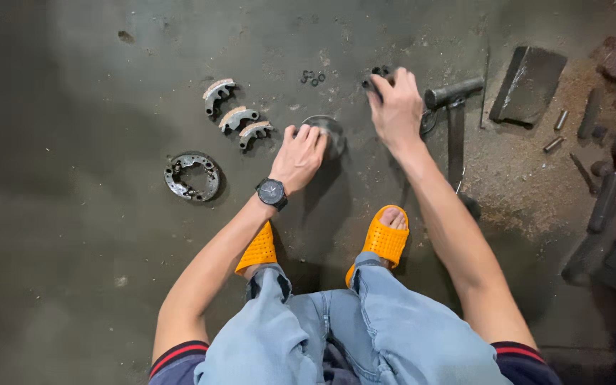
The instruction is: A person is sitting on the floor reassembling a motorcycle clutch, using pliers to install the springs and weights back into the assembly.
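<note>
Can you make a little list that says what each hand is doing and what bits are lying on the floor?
place: dark, stained concrete floor
left hand: left hand rests on a round metal part
right hand: right hand reaches to small dark pieces on the floor
wrist: black watch on the left arm
left of the hands: three curved shoes in a row, a metal ring plate
right of the hands: hammer, dark flat block, small metal pins
feet: orange sandals
</note>
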